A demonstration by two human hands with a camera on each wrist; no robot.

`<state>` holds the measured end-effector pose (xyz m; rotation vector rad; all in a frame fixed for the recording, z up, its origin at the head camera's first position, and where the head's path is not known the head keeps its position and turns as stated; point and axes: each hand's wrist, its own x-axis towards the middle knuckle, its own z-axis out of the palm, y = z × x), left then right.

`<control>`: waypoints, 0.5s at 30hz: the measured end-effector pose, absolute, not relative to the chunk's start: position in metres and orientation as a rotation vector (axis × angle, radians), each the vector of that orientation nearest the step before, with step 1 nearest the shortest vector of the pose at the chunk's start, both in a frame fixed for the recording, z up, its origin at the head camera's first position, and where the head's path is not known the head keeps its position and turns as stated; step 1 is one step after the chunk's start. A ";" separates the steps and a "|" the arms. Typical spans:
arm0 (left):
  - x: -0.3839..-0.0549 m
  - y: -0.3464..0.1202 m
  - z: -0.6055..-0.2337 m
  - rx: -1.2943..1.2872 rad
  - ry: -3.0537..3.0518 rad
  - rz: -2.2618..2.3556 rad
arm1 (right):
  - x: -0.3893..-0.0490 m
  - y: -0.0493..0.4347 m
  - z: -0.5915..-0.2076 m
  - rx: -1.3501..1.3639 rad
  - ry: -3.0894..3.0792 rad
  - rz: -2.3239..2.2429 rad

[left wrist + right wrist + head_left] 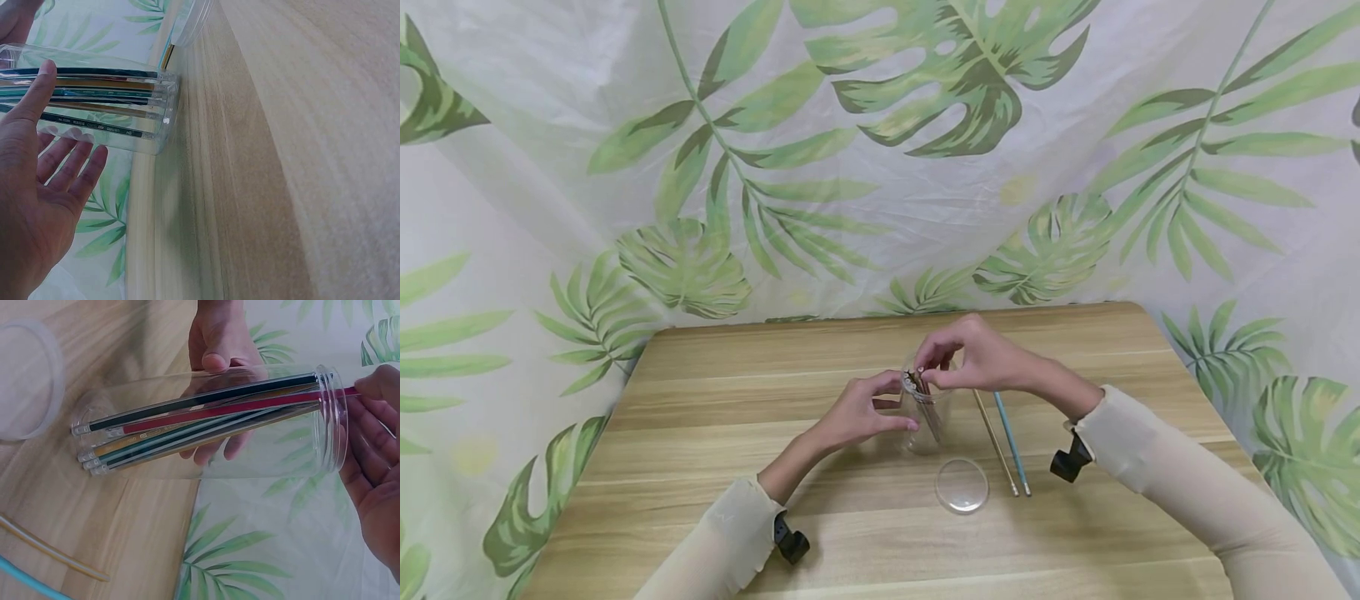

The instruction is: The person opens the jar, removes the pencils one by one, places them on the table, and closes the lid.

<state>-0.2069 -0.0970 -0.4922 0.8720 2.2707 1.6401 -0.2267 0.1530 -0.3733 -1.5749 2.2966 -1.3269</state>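
A clear plastic jar [917, 440] stands upright on the table, holding several pencils with their eraser ends down. My left hand [859, 413] holds it from the left, the thumb on the near side and the fingers round the far side. At the mouth, my right hand [981, 358] pinches the upper end of a red pencil [219, 414] between thumb and fingers. Most of that pencil is inside the jar, its eraser slightly above the other erasers. Dark green and yellow pencils lean beside it, including a dark green pencil [94, 124] in the left wrist view.
A round clear lid [962, 486] lies on the wooden table [737, 467] in front of the jar. To its right, a gold pencil [997, 446] and a blue pencil [1012, 444] lie side by side. A leaf-patterned cloth [880, 242] hangs behind the table.
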 end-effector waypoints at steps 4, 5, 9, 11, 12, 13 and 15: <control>-0.208 -0.098 -0.492 0.854 2.281 1.632 | -0.227 0.155 -0.374 -1.504 2.285 -1.409; -0.208 -0.098 -0.493 0.849 2.284 1.630 | -0.227 0.156 -0.374 -1.483 2.277 -1.429; -0.209 -0.098 -0.493 0.839 2.289 1.621 | -0.227 0.159 -0.374 -1.393 2.256 -1.489; -0.208 -0.098 -0.493 0.844 2.291 1.619 | -0.227 0.161 -0.374 -1.355 2.249 -1.516; -0.208 -0.098 -0.493 0.848 2.291 1.617 | -0.228 0.162 -0.374 -1.339 2.244 -1.531; -0.208 -0.098 -0.493 0.852 2.292 1.616 | -0.228 0.163 -0.374 -1.325 2.236 -1.549; -0.208 -0.098 -0.493 0.861 2.292 1.615 | -0.229 0.165 -0.374 -1.295 2.222 -1.586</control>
